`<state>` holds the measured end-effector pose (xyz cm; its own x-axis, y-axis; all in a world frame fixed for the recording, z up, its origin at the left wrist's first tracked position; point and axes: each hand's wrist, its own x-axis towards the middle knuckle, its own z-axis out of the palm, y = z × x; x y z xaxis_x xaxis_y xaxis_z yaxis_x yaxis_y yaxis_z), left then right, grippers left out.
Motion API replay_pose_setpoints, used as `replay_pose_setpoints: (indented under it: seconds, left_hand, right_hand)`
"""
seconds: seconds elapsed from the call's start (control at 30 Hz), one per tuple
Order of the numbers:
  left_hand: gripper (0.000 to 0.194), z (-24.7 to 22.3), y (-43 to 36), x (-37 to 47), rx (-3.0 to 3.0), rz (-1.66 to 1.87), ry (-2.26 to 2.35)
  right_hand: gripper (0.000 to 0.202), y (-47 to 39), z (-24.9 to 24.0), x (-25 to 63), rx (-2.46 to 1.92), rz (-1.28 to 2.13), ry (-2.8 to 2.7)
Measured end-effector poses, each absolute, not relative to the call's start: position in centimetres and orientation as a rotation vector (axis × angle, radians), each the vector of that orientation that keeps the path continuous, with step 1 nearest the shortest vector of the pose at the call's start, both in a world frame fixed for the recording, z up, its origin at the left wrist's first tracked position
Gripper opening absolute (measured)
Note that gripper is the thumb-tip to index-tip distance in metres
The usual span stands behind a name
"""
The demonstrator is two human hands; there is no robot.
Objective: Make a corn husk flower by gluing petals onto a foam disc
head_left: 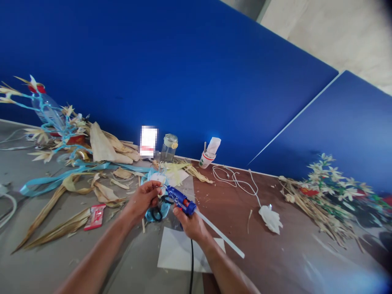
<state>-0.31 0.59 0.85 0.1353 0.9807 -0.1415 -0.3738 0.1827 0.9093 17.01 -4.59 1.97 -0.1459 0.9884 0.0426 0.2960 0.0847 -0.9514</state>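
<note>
In my right hand (190, 222) is a blue hot glue gun (181, 200), its nozzle pointing up and left. A long translucent glue stick (222, 236) sticks out of its back end, and a black cord (192, 261) hangs below. The fingers of my left hand (149, 197) are pinched together right at the nozzle tip; whatever is between them is too small to make out. Behind and under the hands lies a light blue wrapping (163, 212) with black-handled scissors (157, 213) on it, partly hidden by the gun and fingers.
Dried corn husks (105, 192), blue ribbon (58, 179) and a red packet (94, 216) lie left. A lidded bottle (169, 148) and paper cup (207, 159) stand by the blue partition (183, 73). White cable (235, 179), crumpled tissue (270, 219) and white flowers (333, 175) are right.
</note>
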Motion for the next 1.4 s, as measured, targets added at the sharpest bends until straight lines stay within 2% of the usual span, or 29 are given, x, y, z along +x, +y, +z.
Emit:
replay_pose_setpoints:
  seconds: [0.4,1.4]
  left_hand:
    - [0.035,1.4,0.3,-0.2,0.833,1.166,0.926]
    - [0.037,1.4,0.4,0.0,0.838,1.173,0.906]
  right_hand:
    - [0.028,-4.5,0.4,17.0,-1.398,0.987,-1.609]
    - [0.028,-4.8,1.2,16.8,-1.414,0.558,-1.799]
